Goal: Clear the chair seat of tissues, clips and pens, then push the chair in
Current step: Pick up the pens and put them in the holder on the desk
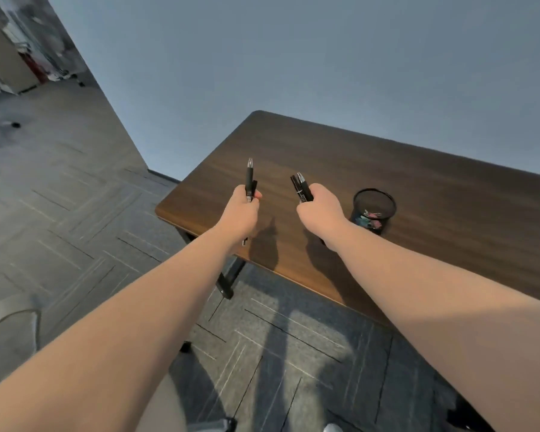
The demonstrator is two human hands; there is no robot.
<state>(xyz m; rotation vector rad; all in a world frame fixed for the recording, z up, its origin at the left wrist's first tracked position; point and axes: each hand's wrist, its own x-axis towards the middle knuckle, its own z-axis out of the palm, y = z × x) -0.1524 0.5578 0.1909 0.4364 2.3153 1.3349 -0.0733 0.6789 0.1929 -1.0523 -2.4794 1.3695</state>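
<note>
My left hand (242,213) is closed around black pens (250,180), tips pointing up, above the left end of the brown wooden desk (434,194). Over the desk, my right hand (320,210) grips more black pens (303,187), just left of a black mesh cup (374,208) that holds coloured clips. Part of the grey chair (11,319) shows at the lower left edge, its seat mostly hidden under my left arm.
The desk stands against a plain blue-grey wall, its black leg (228,279) on grey patterned carpet. Chair casters (0,123) and office furniture sit far off at the upper left. My shoes (331,428) show at the bottom.
</note>
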